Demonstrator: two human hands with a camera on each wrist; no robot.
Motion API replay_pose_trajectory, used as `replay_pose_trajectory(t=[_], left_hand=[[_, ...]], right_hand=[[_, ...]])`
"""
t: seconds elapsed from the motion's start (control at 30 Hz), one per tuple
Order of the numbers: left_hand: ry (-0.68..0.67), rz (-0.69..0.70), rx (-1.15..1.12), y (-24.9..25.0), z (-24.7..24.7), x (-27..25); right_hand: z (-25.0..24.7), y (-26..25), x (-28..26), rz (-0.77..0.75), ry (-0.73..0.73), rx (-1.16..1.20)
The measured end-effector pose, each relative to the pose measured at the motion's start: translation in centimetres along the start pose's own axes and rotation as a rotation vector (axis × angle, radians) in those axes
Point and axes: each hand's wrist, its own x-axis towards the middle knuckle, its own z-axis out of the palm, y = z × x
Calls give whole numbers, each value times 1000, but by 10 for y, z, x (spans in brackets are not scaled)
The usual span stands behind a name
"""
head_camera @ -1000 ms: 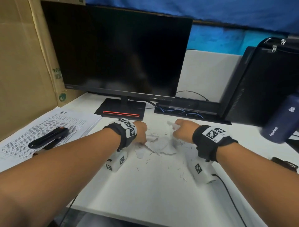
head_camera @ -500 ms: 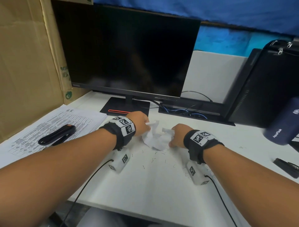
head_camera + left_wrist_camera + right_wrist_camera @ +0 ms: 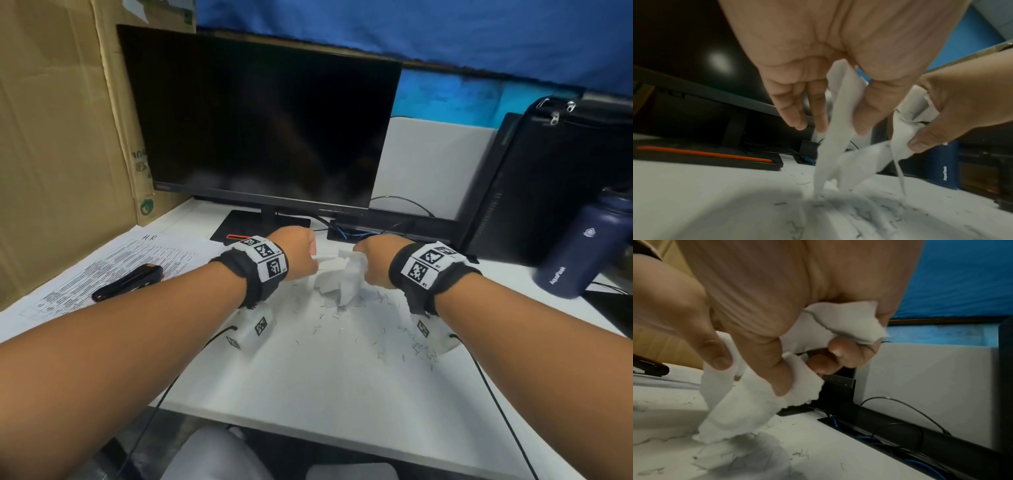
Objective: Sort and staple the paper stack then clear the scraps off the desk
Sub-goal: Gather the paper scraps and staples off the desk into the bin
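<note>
Torn white paper scraps (image 3: 337, 274) hang bunched between my two hands above the middle of the white desk (image 3: 342, 383). My left hand (image 3: 297, 253) pinches one strip of the paper scraps (image 3: 840, 116) between thumb and fingers. My right hand (image 3: 371, 262) grips a crumpled wad of the scraps (image 3: 748, 395), its lower end touching the desk. Several loose staples (image 3: 390, 339) lie scattered on the desk under and right of the hands. The printed paper stack (image 3: 113, 270) lies at the left with a black stapler (image 3: 128, 282) on top.
A dark monitor (image 3: 260, 116) on its stand (image 3: 260, 228) fills the back. Cardboard (image 3: 58, 137) walls the left side. A black computer tower (image 3: 555, 192) and a navy water bottle (image 3: 582, 250) stand at the right. A cable tray (image 3: 387, 229) runs behind the hands.
Both hands gathered the flat scraps off the desk and lifted them into a crumpled bunch. The hands moved closer together, then slightly apart. Staples stay on the desk.
</note>
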Motion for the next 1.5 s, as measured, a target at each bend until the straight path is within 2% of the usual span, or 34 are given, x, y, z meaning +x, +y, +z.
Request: replay_pose_trajectory(t=[0.17,0.3,0.4,0.57,0.7,0.77,0.87,1.0,1.13,1.33,1.5], left_hand=[[-103,79,-60,10,7,-1],[-58,78,-90,16,11,6],[-22,80,-47,15,13,12],[-47,-22,17,-4,9,25],[-113,-95,129,-6,7,47],[-85,-121,170,-2,8,55],[-77,-70,256,2,18,56],[-233,84,433,12,36,54],[-338,166,574,26,46,56],[-295,145,610,29,52,62],[-243,152,659,40,24,51]], right_hand=[[-13,4,-10,-30,95,79],[-13,15,-10,25,170,273],[-7,23,-7,89,147,373],[4,43,4,164,205,444],[17,54,14,188,137,477],[23,54,18,193,96,468],[32,55,22,200,103,464],[41,60,23,230,108,415],[43,72,20,231,97,409],[45,84,1,272,149,492],[46,80,-13,277,215,444]])
